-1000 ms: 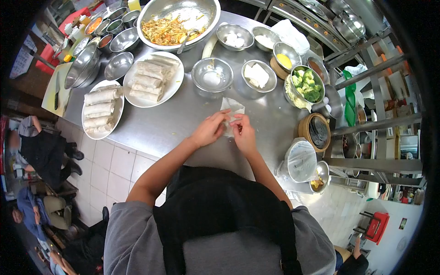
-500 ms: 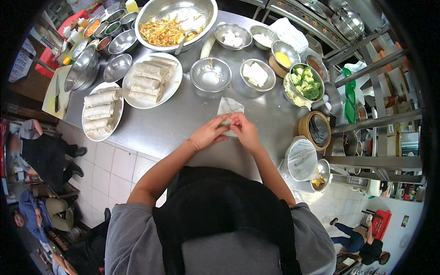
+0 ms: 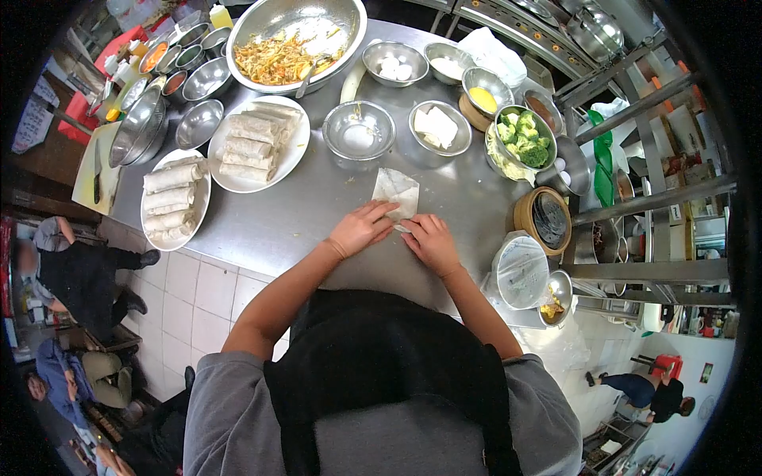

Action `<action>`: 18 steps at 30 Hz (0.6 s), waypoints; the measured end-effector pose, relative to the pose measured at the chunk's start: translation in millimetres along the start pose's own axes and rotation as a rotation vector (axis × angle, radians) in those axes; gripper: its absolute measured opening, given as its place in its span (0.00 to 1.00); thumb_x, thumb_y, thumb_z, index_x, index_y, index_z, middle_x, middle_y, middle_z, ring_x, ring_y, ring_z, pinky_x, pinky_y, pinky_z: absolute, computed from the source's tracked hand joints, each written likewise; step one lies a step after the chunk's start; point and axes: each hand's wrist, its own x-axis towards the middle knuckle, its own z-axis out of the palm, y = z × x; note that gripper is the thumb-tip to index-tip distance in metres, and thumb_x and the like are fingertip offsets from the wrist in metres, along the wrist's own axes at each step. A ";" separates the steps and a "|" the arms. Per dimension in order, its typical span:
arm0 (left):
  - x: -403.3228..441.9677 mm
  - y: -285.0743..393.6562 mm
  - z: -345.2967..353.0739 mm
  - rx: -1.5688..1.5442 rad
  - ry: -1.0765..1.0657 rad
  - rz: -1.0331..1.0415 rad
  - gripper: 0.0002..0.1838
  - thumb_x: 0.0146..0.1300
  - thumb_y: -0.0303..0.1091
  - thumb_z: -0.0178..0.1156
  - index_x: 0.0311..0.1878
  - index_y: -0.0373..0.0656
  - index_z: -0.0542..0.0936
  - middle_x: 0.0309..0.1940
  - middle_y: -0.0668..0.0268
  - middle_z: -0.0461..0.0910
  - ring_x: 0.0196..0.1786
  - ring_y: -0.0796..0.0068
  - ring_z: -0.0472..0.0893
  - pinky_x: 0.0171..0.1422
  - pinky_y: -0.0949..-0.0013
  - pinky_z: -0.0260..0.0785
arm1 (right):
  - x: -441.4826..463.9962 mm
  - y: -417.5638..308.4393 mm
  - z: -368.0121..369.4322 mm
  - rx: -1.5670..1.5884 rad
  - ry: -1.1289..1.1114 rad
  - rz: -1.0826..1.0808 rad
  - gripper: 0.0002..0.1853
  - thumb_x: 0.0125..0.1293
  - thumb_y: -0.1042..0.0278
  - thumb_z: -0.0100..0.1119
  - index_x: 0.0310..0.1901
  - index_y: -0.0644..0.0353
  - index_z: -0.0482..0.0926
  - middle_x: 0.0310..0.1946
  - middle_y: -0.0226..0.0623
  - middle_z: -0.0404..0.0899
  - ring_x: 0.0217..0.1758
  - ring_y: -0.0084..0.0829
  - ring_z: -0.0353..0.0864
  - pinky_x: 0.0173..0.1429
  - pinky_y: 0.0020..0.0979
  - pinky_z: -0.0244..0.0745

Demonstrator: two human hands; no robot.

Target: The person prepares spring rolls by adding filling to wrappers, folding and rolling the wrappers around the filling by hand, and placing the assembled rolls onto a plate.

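Note:
A pale spring roll wrapper (image 3: 396,189) lies on the steel table in front of me, its near end folded over or rolled. My left hand (image 3: 363,229) presses its fingertips together on the left side of that near end. On the right side, my right hand (image 3: 433,244) has its bent fingers on the wrapper's near edge. Both hands partly hide the folded part; any filling is out of sight. Finished spring rolls lie on an oval plate (image 3: 198,228) and on a larger round plate (image 3: 295,151) to the left.
Behind the wrapper stand a small steel bowl (image 3: 359,132) and a bowl with white blocks (image 3: 439,129). A big bowl of shredded filling (image 3: 294,59) sits at the back left. Broccoli (image 3: 526,141), a bamboo steamer (image 3: 526,213) and a plastic tub (image 3: 520,270) line the right. Other people are beyond the table.
My right hand has come down from a pinch above the wrapper and shifted slightly right, fingers now lower on its near edge. The left hand stays on the wrapper. The view has shifted slightly.

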 end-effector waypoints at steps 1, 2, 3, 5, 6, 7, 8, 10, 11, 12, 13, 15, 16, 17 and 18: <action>-0.5 -0.7 1.3 0.013 -0.005 0.001 0.11 0.63 0.36 0.67 0.44 0.41 0.82 0.65 0.61 0.76 0.61 0.56 0.80 0.67 0.56 0.74 | -0.8 1.1 1.6 -0.024 -0.005 -0.007 0.16 0.61 0.65 0.68 0.51 0.52 0.82 0.46 0.31 0.78 0.53 0.38 0.77 0.55 0.39 0.72; -0.9 -1.7 2.3 0.027 -0.010 0.003 0.12 0.63 0.38 0.67 0.45 0.42 0.82 0.64 0.62 0.76 0.61 0.57 0.79 0.67 0.56 0.73 | -1.0 2.8 3.0 -0.024 0.002 -0.010 0.16 0.60 0.66 0.67 0.50 0.52 0.82 0.46 0.31 0.78 0.52 0.38 0.77 0.55 0.39 0.72; -0.6 -2.0 1.1 0.015 -0.025 0.003 0.14 0.63 0.39 0.67 0.48 0.43 0.81 0.65 0.62 0.76 0.62 0.57 0.79 0.68 0.56 0.73 | 0.3 4.1 3.2 -0.025 0.010 -0.013 0.15 0.60 0.66 0.67 0.49 0.52 0.82 0.46 0.31 0.78 0.52 0.37 0.77 0.55 0.39 0.72; -1.3 -3.2 -1.7 -0.010 -0.056 0.004 0.19 0.63 0.41 0.67 0.54 0.44 0.79 0.66 0.62 0.75 0.64 0.57 0.77 0.69 0.56 0.71 | 2.7 6.5 4.2 -0.004 0.043 -0.018 0.12 0.60 0.68 0.67 0.47 0.51 0.83 0.43 0.30 0.78 0.49 0.37 0.78 0.53 0.38 0.72; -0.4 -2.8 -5.8 0.007 -0.066 0.020 0.21 0.63 0.42 0.67 0.56 0.45 0.78 0.66 0.62 0.75 0.65 0.56 0.76 0.70 0.56 0.70 | 4.7 6.9 3.6 0.016 0.068 -0.020 0.11 0.59 0.69 0.67 0.45 0.51 0.83 0.41 0.30 0.78 0.47 0.36 0.78 0.52 0.38 0.72; 0.2 -2.9 -10.3 0.024 -0.076 0.035 0.23 0.63 0.42 0.67 0.59 0.46 0.77 0.67 0.62 0.74 0.66 0.56 0.76 0.71 0.56 0.70 | 6.2 7.1 2.7 0.036 0.092 -0.023 0.10 0.59 0.71 0.68 0.43 0.51 0.83 0.39 0.30 0.79 0.45 0.36 0.79 0.51 0.38 0.72; 1.3 -2.8 -14.5 0.041 -0.086 0.050 0.26 0.63 0.43 0.66 0.62 0.46 0.75 0.67 0.62 0.74 0.67 0.56 0.75 0.71 0.56 0.69 | 7.2 7.3 1.4 0.045 0.078 -0.020 0.09 0.59 0.71 0.68 0.42 0.51 0.83 0.40 0.30 0.79 0.46 0.36 0.79 0.51 0.38 0.72; 0.2 -8.2 -13.4 -0.024 -0.107 0.020 0.27 0.63 0.43 0.66 0.64 0.46 0.74 0.69 0.62 0.73 0.67 0.56 0.75 0.72 0.56 0.68 | 8.1 7.8 -1.6 0.063 0.048 -0.015 0.08 0.58 0.71 0.68 0.40 0.52 0.82 0.41 0.30 0.79 0.47 0.36 0.78 0.51 0.38 0.73; -0.5 -10.0 -12.3 -0.056 -0.118 0.005 0.28 0.64 0.43 0.66 0.65 0.46 0.73 0.70 0.62 0.72 0.67 0.55 0.75 0.72 0.56 0.68 | 7.7 7.5 -3.1 0.067 0.016 -0.003 0.08 0.59 0.70 0.68 0.40 0.52 0.82 0.43 0.31 0.79 0.48 0.37 0.78 0.53 0.39 0.72; -1.6 -11.0 -10.7 -0.070 -0.117 -0.003 0.28 0.64 0.43 0.66 0.65 0.45 0.73 0.70 0.62 0.72 0.67 0.55 0.75 0.72 0.55 0.68 | 7.7 6.2 -5.8 0.070 -0.015 0.010 0.08 0.59 0.69 0.67 0.41 0.53 0.82 0.44 0.32 0.79 0.49 0.39 0.78 0.54 0.39 0.72; -2.4 -12.0 -8.7 -0.084 -0.116 -0.010 0.28 0.64 0.43 0.66 0.65 0.44 0.73 0.70 0.61 0.71 0.67 0.54 0.75 0.72 0.55 0.68 | 8.1 5.2 -8.2 0.073 -0.047 0.023 0.08 0.60 0.68 0.67 0.41 0.54 0.81 0.46 0.33 0.78 0.51 0.40 0.78 0.56 0.39 0.72; -4.6 -12.9 -5.7 -0.107 -0.126 -0.055 0.28 0.64 0.43 0.66 0.64 0.44 0.73 0.71 0.61 0.70 0.68 0.54 0.75 0.71 0.55 0.69 | 10.3 3.2 -10.9 0.103 -0.007 0.006 0.08 0.60 0.69 0.66 0.40 0.55 0.80 0.48 0.34 0.79 0.52 0.41 0.78 0.58 0.40 0.73; -6.5 -12.1 -4.6 -0.117 -0.138 -0.092 0.28 0.64 0.43 0.67 0.64 0.43 0.73 0.71 0.61 0.70 0.68 0.54 0.75 0.71 0.55 0.69 | 10.9 2.9 -11.3 0.118 0.014 -0.002 0.08 0.60 0.69 0.66 0.40 0.56 0.80 0.49 0.34 0.79 0.52 0.41 0.78 0.59 0.41 0.73; -8.2 -11.6 -3.5 -0.126 -0.151 -0.128 0.28 0.64 0.42 0.67 0.64 0.43 0.73 0.71 0.60 0.70 0.68 0.53 0.75 0.71 0.55 0.69 | 10.7 3.2 -11.5 0.131 0.000 0.001 0.08 0.60 0.70 0.66 0.40 0.56 0.79 0.50 0.35 0.79 0.53 0.42 0.78 0.59 0.41 0.73; -8.0 -10.7 -4.8 -0.141 -0.152 -0.127 0.28 0.64 0.42 0.67 0.64 0.43 0.73 0.71 0.60 0.70 0.67 0.53 0.75 0.71 0.55 0.69 | 10.6 4.1 -11.5 0.143 -0.012 0.004 0.08 0.60 0.71 0.66 0.40 0.57 0.79 0.51 0.35 0.79 0.53 0.43 0.78 0.60 0.42 0.74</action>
